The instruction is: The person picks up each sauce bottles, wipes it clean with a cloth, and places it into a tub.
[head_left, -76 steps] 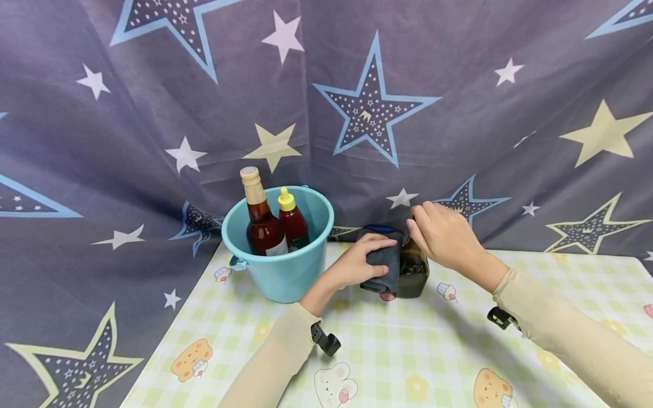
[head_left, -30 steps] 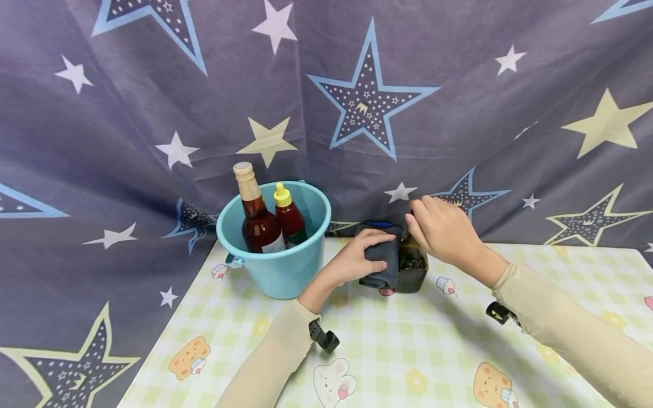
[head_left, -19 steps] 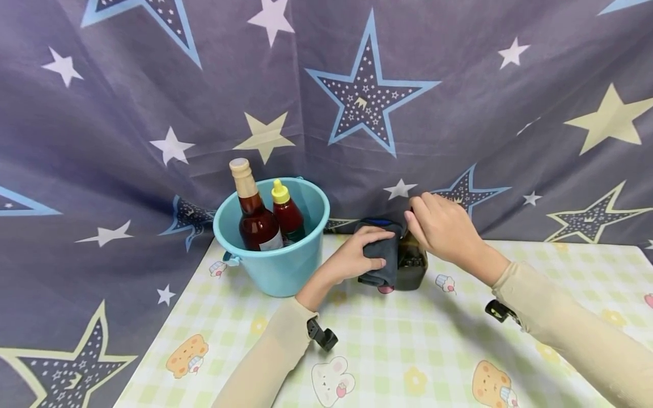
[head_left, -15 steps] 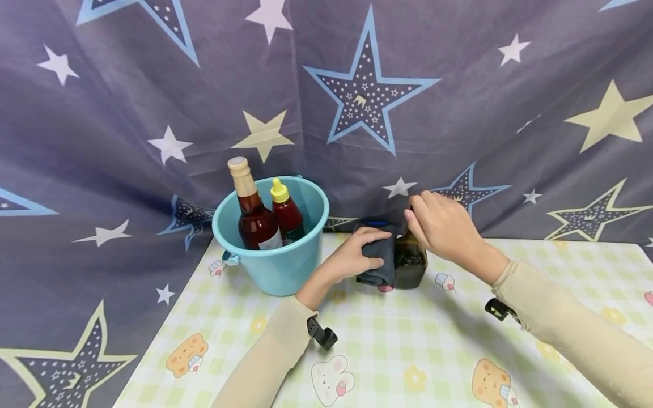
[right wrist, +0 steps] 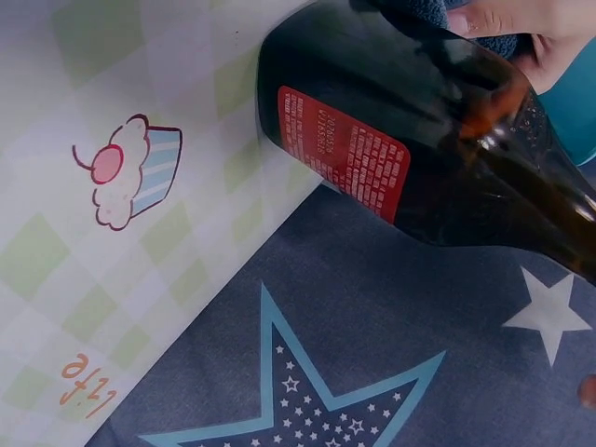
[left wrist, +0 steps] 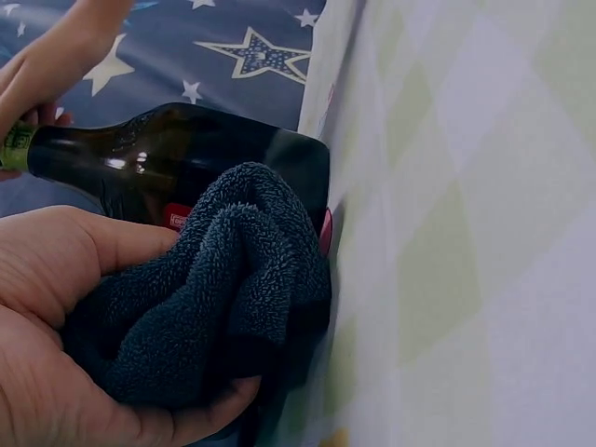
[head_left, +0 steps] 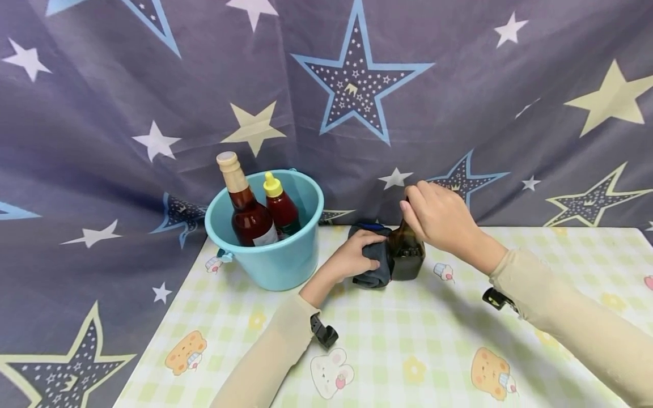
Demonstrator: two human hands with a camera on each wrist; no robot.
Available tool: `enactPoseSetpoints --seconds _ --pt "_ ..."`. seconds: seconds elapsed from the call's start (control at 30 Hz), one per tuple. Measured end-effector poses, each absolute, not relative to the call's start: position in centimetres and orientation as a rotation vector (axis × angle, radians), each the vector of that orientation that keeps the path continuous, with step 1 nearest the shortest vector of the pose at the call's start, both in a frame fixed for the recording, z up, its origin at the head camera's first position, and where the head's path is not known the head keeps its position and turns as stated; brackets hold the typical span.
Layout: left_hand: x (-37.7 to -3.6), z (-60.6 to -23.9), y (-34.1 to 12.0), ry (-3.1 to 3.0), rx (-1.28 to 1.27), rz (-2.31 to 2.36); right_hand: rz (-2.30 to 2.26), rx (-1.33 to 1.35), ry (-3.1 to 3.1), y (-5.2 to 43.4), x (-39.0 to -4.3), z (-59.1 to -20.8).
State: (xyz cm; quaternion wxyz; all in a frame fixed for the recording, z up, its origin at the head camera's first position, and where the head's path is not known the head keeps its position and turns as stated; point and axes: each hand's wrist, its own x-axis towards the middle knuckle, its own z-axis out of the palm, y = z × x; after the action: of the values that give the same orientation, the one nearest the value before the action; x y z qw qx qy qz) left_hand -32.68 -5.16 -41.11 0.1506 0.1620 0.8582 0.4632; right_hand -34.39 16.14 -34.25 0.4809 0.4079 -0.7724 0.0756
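Note:
My right hand (head_left: pixel 441 218) grips the neck of a dark glass bottle (head_left: pixel 408 263), whose base is right at the tabletop. A red label with small pale print (right wrist: pixel 340 149) shows on its side in the right wrist view. With the thumb and fingers curled round it, my left hand (head_left: pixel 352 258) holds a bunched dark blue-grey towel (left wrist: pixel 214 289) against the bottle's left side. The towel covers part of the lower bottle in the left wrist view. Most of the bottle's neck is hidden by my right hand in the head view.
Left of my hands stands a light blue bucket (head_left: pixel 285 269). Inside it are a tall brown bottle with a cream-coloured top (head_left: pixel 250 218) and a red squeeze bottle with a yellow cap (head_left: pixel 282 209). A star-patterned curtain (head_left: pixel 459 113) hangs behind the checked tablecloth (head_left: pixel 377 340).
The towel in my left hand has shifted and bunched up lower beside the bottle, baring more of the bottle's shoulder. My right hand keeps its grip. The head view has drifted slightly.

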Motion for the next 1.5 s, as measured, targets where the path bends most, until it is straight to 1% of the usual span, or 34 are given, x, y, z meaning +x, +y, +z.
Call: enactPoseSetpoints --seconds 1.5 --pt "-32.93 -40.92 -5.03 2.449 0.451 1.305 0.151 0.979 -1.96 16.43 -34.47 -34.24"
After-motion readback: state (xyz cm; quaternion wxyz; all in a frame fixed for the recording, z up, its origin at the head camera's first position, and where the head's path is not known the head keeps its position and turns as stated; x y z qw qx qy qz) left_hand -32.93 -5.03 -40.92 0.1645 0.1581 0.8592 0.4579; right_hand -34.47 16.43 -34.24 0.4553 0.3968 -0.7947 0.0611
